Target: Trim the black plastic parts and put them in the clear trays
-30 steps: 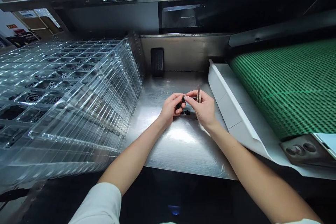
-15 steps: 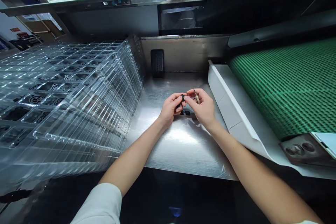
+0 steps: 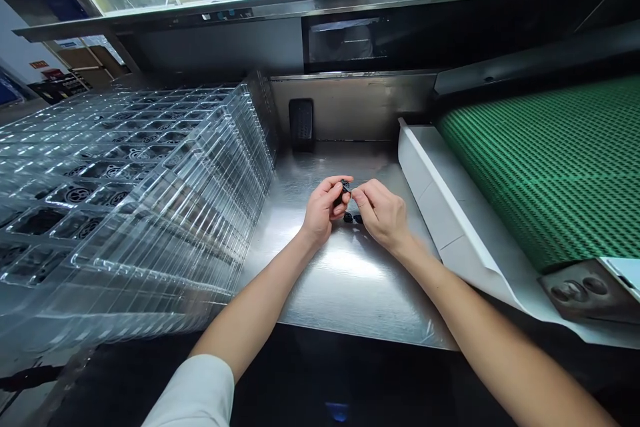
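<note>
My left hand (image 3: 320, 210) is closed round a small black plastic part (image 3: 345, 185), whose openwork face points up between thumb and forefinger. Right beside it, my right hand (image 3: 381, 213) is curled with its fingertips against the part's edge. A slim metal tool is held in that hand; its body is mostly hidden by the fingers. Under the hands, small black pieces (image 3: 349, 217) lie on the shiny metal worktop (image 3: 330, 293).
On the left rises a tall stack of clear plastic trays (image 3: 190, 200), black parts in the top pockets. A white chute (image 3: 440, 207) and a green mesh conveyor belt (image 3: 545, 167) run along the right. A black bin-like piece (image 3: 301, 123) stands at the back wall.
My right hand has turned and curled inward, so the metal tool that showed between its fingers is now mostly hidden. The black part in my left hand has tilted to show its face.
</note>
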Action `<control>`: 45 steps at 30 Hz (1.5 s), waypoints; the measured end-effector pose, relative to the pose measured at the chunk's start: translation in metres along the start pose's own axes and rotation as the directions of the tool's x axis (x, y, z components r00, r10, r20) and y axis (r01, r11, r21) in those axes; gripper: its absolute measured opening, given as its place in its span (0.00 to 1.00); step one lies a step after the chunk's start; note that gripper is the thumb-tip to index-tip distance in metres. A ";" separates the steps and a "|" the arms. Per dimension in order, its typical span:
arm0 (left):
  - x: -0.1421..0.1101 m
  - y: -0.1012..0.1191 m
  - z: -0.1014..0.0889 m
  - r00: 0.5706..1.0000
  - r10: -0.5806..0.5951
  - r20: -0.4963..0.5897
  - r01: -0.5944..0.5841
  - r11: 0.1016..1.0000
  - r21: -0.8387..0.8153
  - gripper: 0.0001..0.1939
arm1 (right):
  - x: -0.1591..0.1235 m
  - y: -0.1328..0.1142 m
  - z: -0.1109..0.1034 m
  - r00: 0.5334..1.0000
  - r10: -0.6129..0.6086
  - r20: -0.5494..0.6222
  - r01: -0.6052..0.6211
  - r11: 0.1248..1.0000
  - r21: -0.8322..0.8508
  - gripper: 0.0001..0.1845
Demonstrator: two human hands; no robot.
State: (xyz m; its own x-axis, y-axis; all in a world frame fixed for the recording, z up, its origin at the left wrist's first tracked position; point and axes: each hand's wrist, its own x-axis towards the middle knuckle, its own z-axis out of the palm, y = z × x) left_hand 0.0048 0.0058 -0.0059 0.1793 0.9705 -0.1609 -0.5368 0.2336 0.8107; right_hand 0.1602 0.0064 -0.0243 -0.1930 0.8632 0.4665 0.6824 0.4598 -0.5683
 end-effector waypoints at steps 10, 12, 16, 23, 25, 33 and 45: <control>-0.001 0.002 0.000 1.000 0.014 0.002 -0.014 1.000 -0.006 0.15 | -0.001 0.008 0.004 0.995 -0.073 -0.069 0.069 0.996 -0.054 0.24; -0.001 0.002 0.000 1.000 0.005 -0.009 -0.005 1.000 -0.001 0.14 | -0.001 0.008 0.005 0.994 -0.091 -0.060 0.087 0.994 -0.061 0.25; -0.002 0.003 0.000 1.000 -0.002 0.002 0.002 1.000 -0.012 0.14 | -0.001 0.008 0.005 0.989 -0.123 -0.082 0.116 0.990 -0.080 0.26; -0.001 0.003 0.000 1.000 -0.003 0.016 0.003 1.000 -0.028 0.14 | 0.000 0.010 0.005 0.987 -0.143 -0.077 0.136 0.987 -0.085 0.25; -0.002 0.003 -0.001 1.000 -0.002 0.024 0.003 1.000 -0.030 0.14 | 0.000 0.011 0.005 0.987 -0.137 -0.087 0.129 0.987 -0.090 0.26; -0.001 0.003 -0.001 1.000 -0.004 0.013 0.004 1.000 -0.023 0.14 | 0.000 0.011 0.005 0.989 -0.127 -0.076 0.122 0.990 -0.071 0.25; 0.001 -0.005 -0.001 1.000 0.011 0.013 -0.012 0.998 0.055 0.20 | 0.004 0.001 0.003 0.997 0.035 -0.065 -0.013 0.951 0.309 0.14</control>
State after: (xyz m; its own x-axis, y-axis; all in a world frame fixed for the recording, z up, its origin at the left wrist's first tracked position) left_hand 0.0064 0.0060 -0.0106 0.1846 0.9721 -0.1445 -0.4930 0.2188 0.8421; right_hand 0.1581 0.0107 -0.0251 -0.1227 0.8631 0.4898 0.4334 0.4906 -0.7559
